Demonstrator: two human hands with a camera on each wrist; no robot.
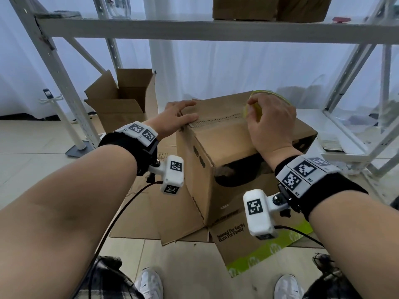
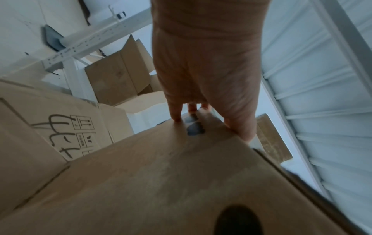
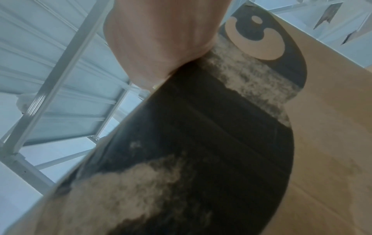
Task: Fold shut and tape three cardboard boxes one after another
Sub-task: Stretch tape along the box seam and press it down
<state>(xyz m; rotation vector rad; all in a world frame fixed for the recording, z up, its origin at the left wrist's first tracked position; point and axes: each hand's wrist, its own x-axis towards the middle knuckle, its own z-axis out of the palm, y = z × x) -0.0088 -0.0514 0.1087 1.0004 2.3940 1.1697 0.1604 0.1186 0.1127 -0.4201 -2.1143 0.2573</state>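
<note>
Open box (image 1: 127, 98): we see it at the far left, on the floor behind the others, flaps standing up, well apart from both hands.
Shelf frame (image 1: 194, 29): white metal, it spans the room above and behind the boxes, with more brown boxes on its top board.
Left hand (image 1: 176, 118): we see it laid flat on the left end of the box top, fingers straight and spread, pressing down and gripping nothing. From the left wrist view the fingertips (image 2: 177, 117) touch the cardboard at its far edge.
Closed box (image 1: 226, 152): it sits in the middle on flattened cardboard (image 1: 172, 212), tilted toward us, top flaps folded shut. Both hands rest on its top, one at each end of the centre seam (image 1: 216, 121), whose edge shows bare between them.
Right hand (image 1: 269, 124): it lies on the right end of the seam, fingers curled round a tape roll.
Tape roll (image 1: 262, 102): yellowish and see-through, it stands on edge on the box top inside that grip, rim rising beyond the knuckles.
Right wrist view: we make out only the heel of the hand against the box's dark printed side (image 3: 221, 127); the roll is hidden there.
</note>
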